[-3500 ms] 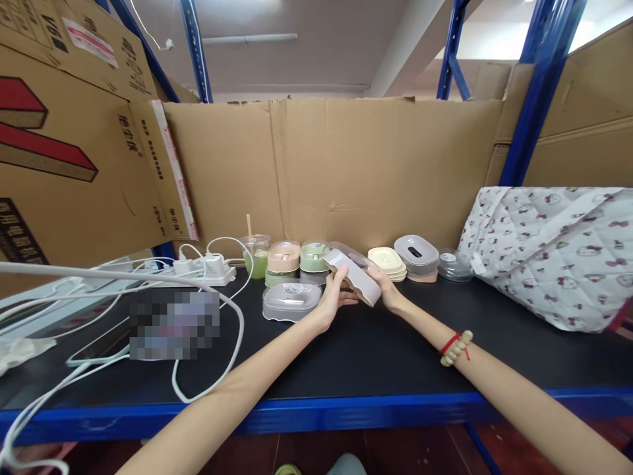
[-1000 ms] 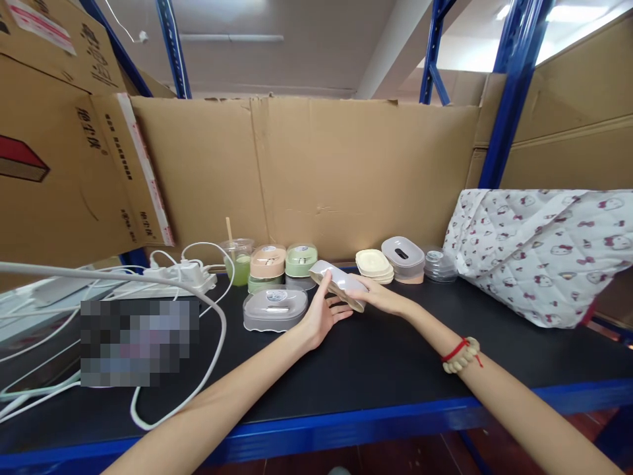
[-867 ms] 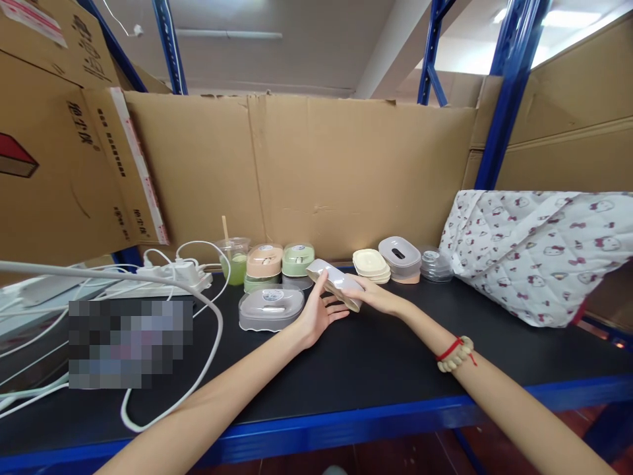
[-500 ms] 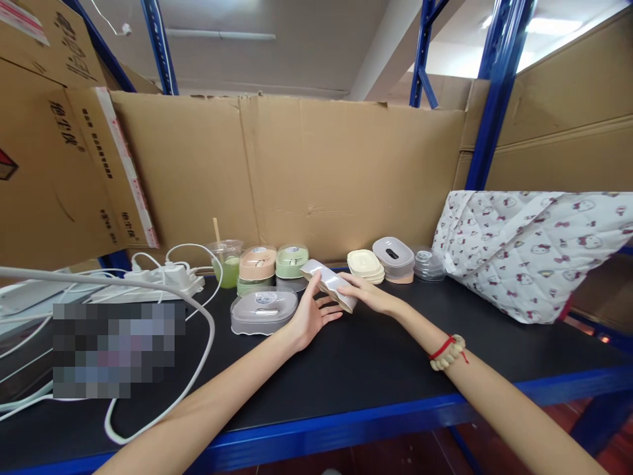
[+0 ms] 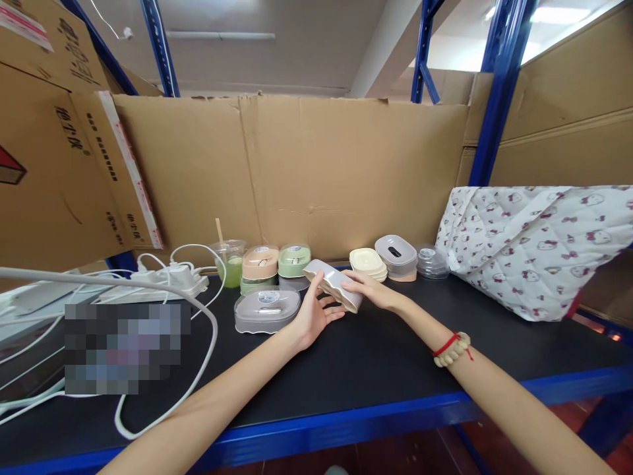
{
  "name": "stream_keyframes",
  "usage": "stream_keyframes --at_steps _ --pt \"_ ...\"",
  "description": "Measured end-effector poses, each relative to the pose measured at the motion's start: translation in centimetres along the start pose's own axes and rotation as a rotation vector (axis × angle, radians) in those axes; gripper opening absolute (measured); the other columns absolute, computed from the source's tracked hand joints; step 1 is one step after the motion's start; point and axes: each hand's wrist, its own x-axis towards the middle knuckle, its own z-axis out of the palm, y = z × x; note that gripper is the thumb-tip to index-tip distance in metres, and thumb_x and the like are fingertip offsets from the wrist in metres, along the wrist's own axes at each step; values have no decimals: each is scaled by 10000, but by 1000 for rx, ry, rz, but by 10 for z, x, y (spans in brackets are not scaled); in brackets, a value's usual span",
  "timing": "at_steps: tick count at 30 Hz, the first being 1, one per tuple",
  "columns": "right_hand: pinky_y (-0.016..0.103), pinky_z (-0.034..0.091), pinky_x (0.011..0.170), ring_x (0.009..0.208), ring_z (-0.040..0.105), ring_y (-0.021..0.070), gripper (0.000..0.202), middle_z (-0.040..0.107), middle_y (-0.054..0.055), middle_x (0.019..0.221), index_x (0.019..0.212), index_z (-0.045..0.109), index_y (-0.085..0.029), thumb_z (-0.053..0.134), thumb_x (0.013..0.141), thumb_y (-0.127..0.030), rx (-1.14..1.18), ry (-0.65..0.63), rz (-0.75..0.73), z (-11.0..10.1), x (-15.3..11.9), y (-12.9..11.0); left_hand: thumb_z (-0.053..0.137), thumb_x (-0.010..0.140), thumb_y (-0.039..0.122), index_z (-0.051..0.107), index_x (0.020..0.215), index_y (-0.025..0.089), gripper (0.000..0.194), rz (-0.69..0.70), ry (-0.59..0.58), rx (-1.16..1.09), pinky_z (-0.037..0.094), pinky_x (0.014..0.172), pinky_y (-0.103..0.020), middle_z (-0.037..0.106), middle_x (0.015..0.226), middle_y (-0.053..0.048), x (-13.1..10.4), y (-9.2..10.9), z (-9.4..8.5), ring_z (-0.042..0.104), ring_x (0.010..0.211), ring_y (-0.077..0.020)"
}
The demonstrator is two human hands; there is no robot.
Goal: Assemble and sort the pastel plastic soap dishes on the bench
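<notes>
Both hands hold a pale grey, wavy-edged soap dish base (image 5: 332, 280), tipped on its side above the black table. My left hand (image 5: 314, 315) supports it from the left with the thumb on its near face, the other fingers spread underneath. From the right, my right hand (image 5: 368, 288) grips its upper side. Left of my left hand lies a grey soap dish with a clear lid (image 5: 267, 310). Behind it stand a stacked peach soap dish (image 5: 260, 262) and green soap dish (image 5: 294, 260). Cream trays (image 5: 367, 262) are stacked behind my right hand.
Slotted grey trays (image 5: 395, 254) and clear lids (image 5: 432, 262) are stacked at the back right, beside a quilted bag (image 5: 539, 251). A cup of green drink (image 5: 231, 267) stands at the back left. White cables (image 5: 213, 330) and a power strip (image 5: 180, 280) crowd the left.
The soap dish base has turned slightly in my hands, showing more of its wavy edge and hollow underside. The whole view has shifted a little.
</notes>
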Motion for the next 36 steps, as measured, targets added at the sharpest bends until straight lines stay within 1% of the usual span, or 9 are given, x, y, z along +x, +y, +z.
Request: stream_keyframes --at_steps 4,9,19,23,28,31,33,34,36 --pt "340 409 775 921 534 245 537 605 65 981 1001 585 -156 496 733 -613 6 4 9 0 0 -1 381 912 465 492 1086 111 409 0 1 1 479 588 -257 598 773 -90 -2 1 1 626 592 -187" --pt "366 394 814 941 530 261 515 604 71 993 988 569 -159 511 716 -593 14 18 19 1 0 -3 304 933 474 444 1113 122 420 -3 5 10 476 569 -250 596 767 -80 -2 1 2 640 603 -196" --pt "374 382 863 986 518 271 496 602 75 1026 975 568 -163 490 725 -585 7 51 10 2 0 -5 315 929 471 435 1152 142 415 -1 -15 -1 463 567 -250 598 792 -76 -2 2 0 644 626 -200" --pt "366 402 871 985 531 257 489 608 74 1035 994 564 -158 489 745 -573 3 62 -36 1 1 -6 309 928 485 447 1159 162 420 12 -36 17 458 574 -246 606 822 -73 -1 3 -1 644 650 -191" --pt "359 430 871 991 545 242 497 617 74 1043 1012 566 -150 479 762 -571 -11 114 -102 3 4 -5 297 929 497 458 1179 178 436 43 -50 35 444 582 -233 618 883 -75 1 4 -2 642 681 -175" --pt "363 447 856 965 559 237 474 625 68 1001 978 576 -156 442 778 -564 -54 167 -119 2 5 -1 296 928 498 467 1177 169 446 51 -55 43 447 603 -239 621 931 -91 2 2 -2 639 687 -174" --pt "379 456 844 931 571 238 474 625 69 948 959 582 -159 405 787 -564 -107 237 -127 -1 6 3 285 926 508 471 1166 152 468 42 -49 44 448 607 -244 619 959 -107 3 1 -3 632 665 -171" --pt "390 455 849 927 573 241 473 621 72 934 951 585 -163 398 786 -564 -150 301 -135 -3 5 5 277 922 521 469 1164 143 488 33 -41 37 448 606 -248 618 969 -116 3 1 -3 628 654 -171" --pt "415 442 875 970 561 256 453 604 85 975 952 591 -175 431 769 -558 -274 484 -163 -7 4 8 260 910 557 462 1164 127 539 9 -27 13 447 602 -255 617 986 -133 3 2 -4 626 652 -179"
